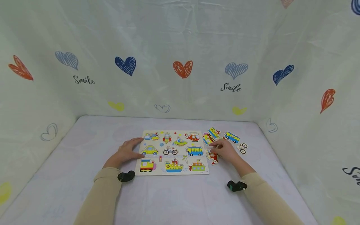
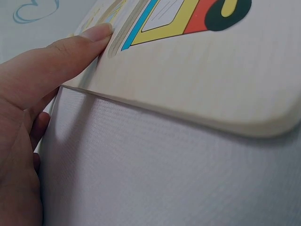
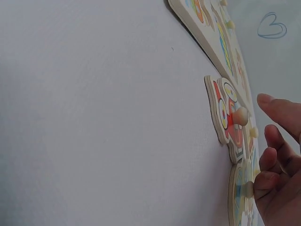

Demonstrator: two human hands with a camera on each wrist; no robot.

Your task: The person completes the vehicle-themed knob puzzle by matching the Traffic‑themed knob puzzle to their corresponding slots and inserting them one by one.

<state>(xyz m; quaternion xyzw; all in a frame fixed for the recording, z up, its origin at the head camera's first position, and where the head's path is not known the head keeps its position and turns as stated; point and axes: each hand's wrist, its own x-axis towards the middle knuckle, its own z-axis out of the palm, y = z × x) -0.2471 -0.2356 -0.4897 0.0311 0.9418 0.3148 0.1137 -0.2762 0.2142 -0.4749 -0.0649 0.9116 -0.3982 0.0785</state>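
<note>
A wooden puzzle board (image 1: pixel 172 170) with vehicle pictures lies flat on the table. At its left edge is my left hand (image 1: pixel 126 153). The thumb (image 2: pixel 75 54) rests straight on the board's top face beside the train picture, while the other fingers are partly hidden behind it. My right hand (image 1: pixel 224 150) hovers over loose knobbed pieces just right of the board. Its thumb and fingers are apart, with nothing between them. Closest to it is a red helicopter piece (image 1: pixel 212 158), whose round wooden knob (image 3: pixel 240 116) points up toward the thumb.
Beyond the right hand lie a train piece (image 1: pixel 208 138), a ship piece (image 1: pixel 214 132), a bus piece (image 1: pixel 232 137) and a bicycle piece (image 1: pixel 242 148). A white table (image 1: pixel 180 203) meets a heart-printed curtain (image 1: pixel 182 40) at the back and sides.
</note>
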